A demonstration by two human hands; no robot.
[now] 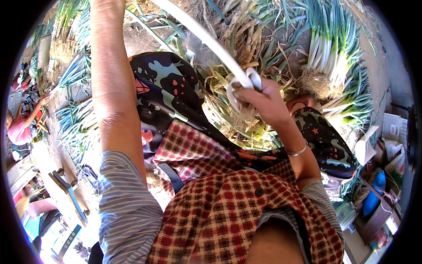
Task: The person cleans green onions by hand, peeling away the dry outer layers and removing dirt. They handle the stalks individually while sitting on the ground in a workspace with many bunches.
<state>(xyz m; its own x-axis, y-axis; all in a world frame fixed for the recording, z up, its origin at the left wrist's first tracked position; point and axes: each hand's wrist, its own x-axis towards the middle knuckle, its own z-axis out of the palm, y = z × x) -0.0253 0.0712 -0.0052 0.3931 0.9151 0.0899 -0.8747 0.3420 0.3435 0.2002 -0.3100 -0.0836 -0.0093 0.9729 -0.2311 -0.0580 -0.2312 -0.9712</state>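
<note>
The right hand (266, 100), at the centre of the frame, is closed around the lower end of a white stalk (206, 37), with pale, curled peel (231, 94) at the fingers. The stalk slants up past the top edge. The left forearm (110, 79) runs out at the upper left; the left hand lies beyond the frame, so its grip cannot be told. Dry scraps (215, 112) lie below the right hand, and rooted onions (327, 53) fill the upper right.
</note>
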